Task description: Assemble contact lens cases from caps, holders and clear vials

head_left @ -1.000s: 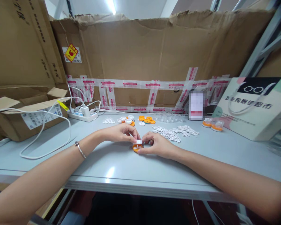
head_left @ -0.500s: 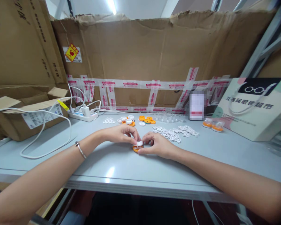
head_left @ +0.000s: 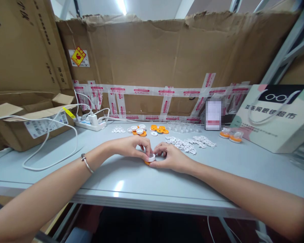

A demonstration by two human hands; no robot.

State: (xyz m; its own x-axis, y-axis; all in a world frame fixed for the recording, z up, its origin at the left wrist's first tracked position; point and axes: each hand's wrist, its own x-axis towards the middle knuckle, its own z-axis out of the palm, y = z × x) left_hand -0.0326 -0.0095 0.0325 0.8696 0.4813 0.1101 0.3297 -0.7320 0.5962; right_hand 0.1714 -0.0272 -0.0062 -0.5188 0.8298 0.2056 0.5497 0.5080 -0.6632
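Note:
Between finger and thumb, my left hand pinches a white plastic ring. Under it is an orange round plastic piece on the table, mostly covered by the ring and fingers. My right hand grips that orange piece from the right, its thumb at the near edge and its fingers curled behind. The ring lies over the orange piece; whether it is seated in it I cannot tell. Beyond my hands are orange rings, white round caps and a scatter of small white plastic parts.
Small white discs and clear plastic cups lie at the back. A phone leans by the cardboard. Two orange-based assemblies stand near a paper bag. White cables run from a power strip at left.
My left hand has lowered the white ring onto the orange piece, which is now largely covered. The right hand stays in nearly the same place.

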